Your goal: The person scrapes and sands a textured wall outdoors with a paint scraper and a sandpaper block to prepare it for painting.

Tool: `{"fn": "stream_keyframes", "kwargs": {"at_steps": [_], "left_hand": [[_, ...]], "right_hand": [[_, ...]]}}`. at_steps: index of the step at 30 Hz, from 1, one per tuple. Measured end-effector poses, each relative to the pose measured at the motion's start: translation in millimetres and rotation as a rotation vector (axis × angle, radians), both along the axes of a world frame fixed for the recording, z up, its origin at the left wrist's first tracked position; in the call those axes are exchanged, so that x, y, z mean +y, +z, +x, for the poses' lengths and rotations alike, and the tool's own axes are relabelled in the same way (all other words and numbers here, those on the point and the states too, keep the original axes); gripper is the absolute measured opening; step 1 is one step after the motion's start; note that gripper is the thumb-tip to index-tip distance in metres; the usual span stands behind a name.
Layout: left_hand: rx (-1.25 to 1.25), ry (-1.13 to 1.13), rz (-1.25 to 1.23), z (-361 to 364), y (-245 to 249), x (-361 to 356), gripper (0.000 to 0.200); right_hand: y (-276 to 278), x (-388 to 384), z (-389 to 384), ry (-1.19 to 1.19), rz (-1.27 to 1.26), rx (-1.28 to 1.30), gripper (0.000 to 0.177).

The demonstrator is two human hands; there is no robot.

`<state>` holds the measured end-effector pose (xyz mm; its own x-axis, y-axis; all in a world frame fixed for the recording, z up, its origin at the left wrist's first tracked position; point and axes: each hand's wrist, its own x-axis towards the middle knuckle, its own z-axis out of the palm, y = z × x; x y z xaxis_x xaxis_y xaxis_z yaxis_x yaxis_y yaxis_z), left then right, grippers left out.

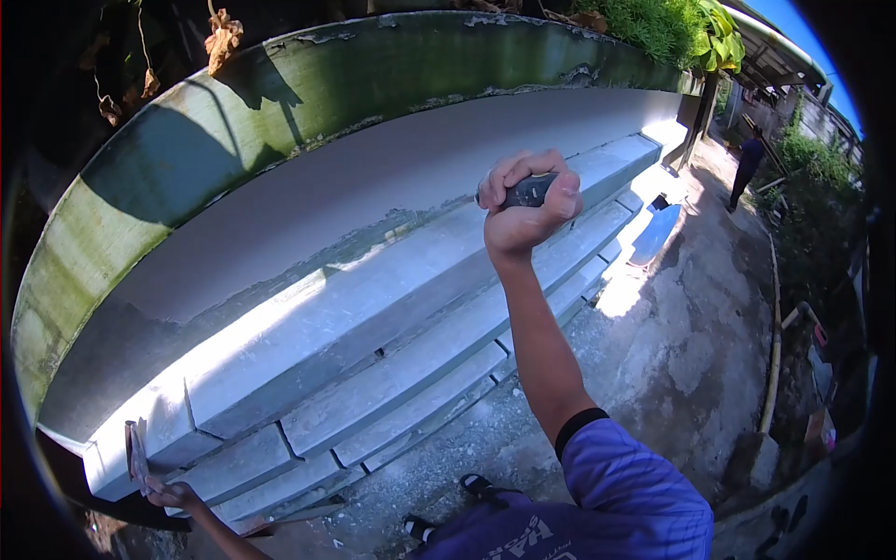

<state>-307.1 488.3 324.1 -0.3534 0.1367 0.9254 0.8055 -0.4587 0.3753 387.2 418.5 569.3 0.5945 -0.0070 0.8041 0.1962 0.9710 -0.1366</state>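
Observation:
My right hand (525, 207) is raised in front of the wall, its fingers wrapped round a dark grey, rounded object (530, 190). Most of that object is hidden in the fist, so its kind cannot be made out. Low at the far left, my left hand (166, 492) is at the lower end of a narrow metal tool (137, 450), which points up against the end of the top ledge. Its fingers look closed on the tool. Below and between my hands runs the stepped ledge of pale grey blocks (364, 322), with dark gaps between some blocks.
A curved green planter wall (373, 79) with plants overhangs the ledge. On the right a concrete path (691, 317) leads away, with a blue object (656, 233) beside the blocks. Another person (748, 166) stands farther off. A long pole (774, 345) borders the path.

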Motion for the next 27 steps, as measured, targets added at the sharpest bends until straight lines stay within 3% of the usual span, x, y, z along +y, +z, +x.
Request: {"fn": "stream_keyframes", "kwargs": {"at_steps": [5,9,12,15,16,20,23,27], "left_hand": [[0.013,-0.022,-0.021,-1,6,-8,0.05],[0.002,-0.034,-0.038,-14,3,-11,0.048],[0.075,0.069,-0.044,-23,2,-14,0.048],[0.152,0.018,-0.094,19,38,-36,0.047],[0.143,-0.014,-0.091,40,50,-44,0.044],[0.064,-0.014,-0.107,39,49,-43,0.039],[0.01,-0.019,-0.111,49,50,-43,0.039],[0.015,-0.015,-0.092,47,49,-40,0.038]], "right_hand": [[-7,31,8,-0.08,-0.179,-0.063,0.057],[7,9,6,0.045,-0.022,0.061,0.057],[-8,43,9,-0.119,-0.167,-0.195,0.056],[9,16,6,-0.053,0.031,-0.147,0.053],[10,13,6,0.072,0.062,-0.089,0.051],[13,31,5,-0.064,-0.048,-0.17,0.051],[10,22,11,0.041,-0.003,-0.128,0.05],[-2,43,22,0.063,-0.213,-0.087,0.05]]}}
